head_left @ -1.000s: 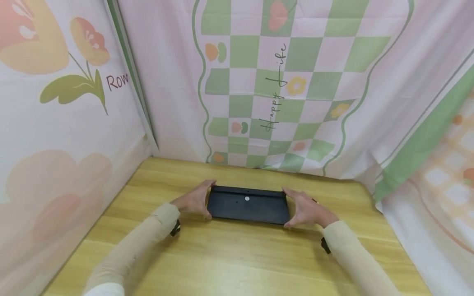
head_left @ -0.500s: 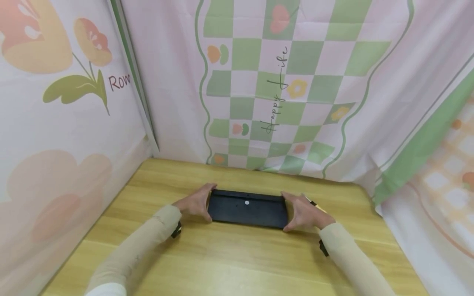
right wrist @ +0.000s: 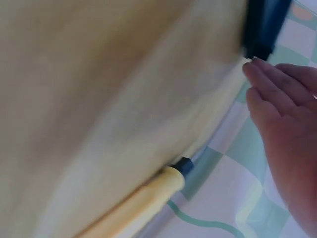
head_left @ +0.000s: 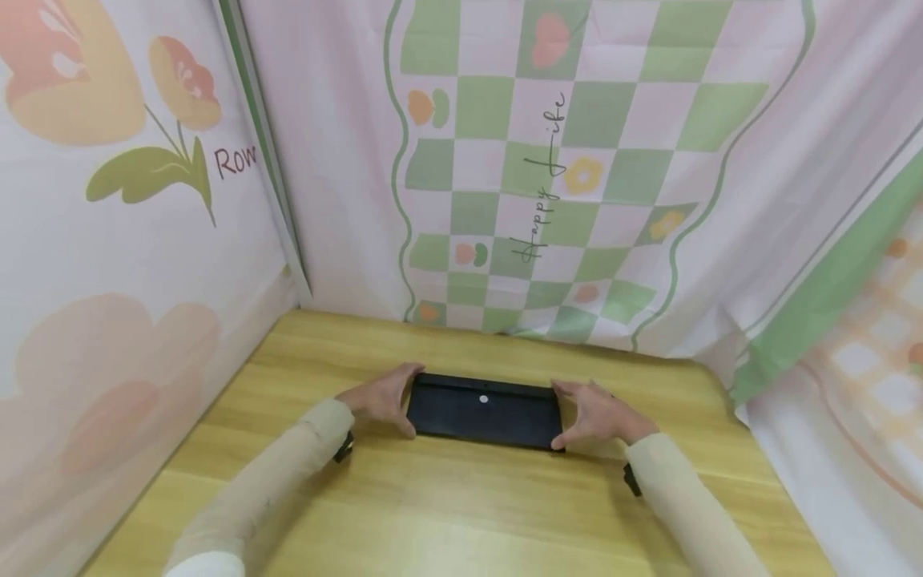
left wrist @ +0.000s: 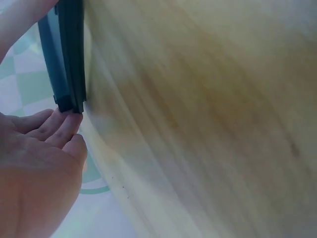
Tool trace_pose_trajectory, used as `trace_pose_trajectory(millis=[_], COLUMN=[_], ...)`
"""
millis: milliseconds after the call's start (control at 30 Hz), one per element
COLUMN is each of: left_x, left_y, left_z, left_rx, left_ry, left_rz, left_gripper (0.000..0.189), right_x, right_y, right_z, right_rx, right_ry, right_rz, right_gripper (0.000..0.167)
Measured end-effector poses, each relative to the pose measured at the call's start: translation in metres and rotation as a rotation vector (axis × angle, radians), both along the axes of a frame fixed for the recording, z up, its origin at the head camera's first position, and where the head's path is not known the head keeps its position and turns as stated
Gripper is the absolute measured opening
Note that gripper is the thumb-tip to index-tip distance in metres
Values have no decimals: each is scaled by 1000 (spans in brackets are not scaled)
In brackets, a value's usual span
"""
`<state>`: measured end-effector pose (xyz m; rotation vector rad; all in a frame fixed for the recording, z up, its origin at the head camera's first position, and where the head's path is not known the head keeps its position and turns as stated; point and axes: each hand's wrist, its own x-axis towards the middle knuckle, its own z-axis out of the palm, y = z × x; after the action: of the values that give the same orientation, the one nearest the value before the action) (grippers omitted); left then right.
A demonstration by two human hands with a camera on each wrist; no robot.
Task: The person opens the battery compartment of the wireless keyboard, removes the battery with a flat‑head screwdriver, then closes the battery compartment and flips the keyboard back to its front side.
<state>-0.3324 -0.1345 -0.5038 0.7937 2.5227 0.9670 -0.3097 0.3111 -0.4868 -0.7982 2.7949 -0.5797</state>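
A flat black rectangular panel lies along the middle of the table, a raised strip on its far edge and a small white round spot near that strip. Its look is like an overturned keyboard, but no keys show. My left hand grips the left end, thumb at the near corner and fingers at the far one. At the right end, my right hand holds the panel the same way. Both wrist views show fingertips against the panel's corners: the left hand and the right hand.
Behind my right hand lies a yellow handle with a black end, mostly hidden in the head view. The wooden table meets a checked curtain at the back and a flowered cloth at the left.
The panel and both hands sit slightly lower in the head view, along with a small shift of the whole scene. Both hands keep their hold on its ends.
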Motion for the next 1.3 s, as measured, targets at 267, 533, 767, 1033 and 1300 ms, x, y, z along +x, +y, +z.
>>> trace_pose_trajectory(millis=[267, 533, 767, 1033, 1300], left_x=[-3, -4, -5, -4, -5], left_y=[-8, -10, -7, -5, -4], left_z=[2, -1, -4, -2, -2], left_rx=[-17, -44, -88, -95, -73], left_ry=[-37, -26, -1, -16, -34], left_rz=[15, 16, 17, 15, 24], left_gripper=[130, 127, 126, 125, 126], right_x=[-17, -31, -42, -50, -59], right_y=[-11, -37, -48, -52, -59], right_z=[23, 32, 29, 19, 23], right_rx=[-22, 10, 53, 62, 94], right_ry=[117, 137, 137, 132, 119], right_rz=[37, 76, 114, 150, 151], right_gripper=[71, 41, 28, 24, 19])
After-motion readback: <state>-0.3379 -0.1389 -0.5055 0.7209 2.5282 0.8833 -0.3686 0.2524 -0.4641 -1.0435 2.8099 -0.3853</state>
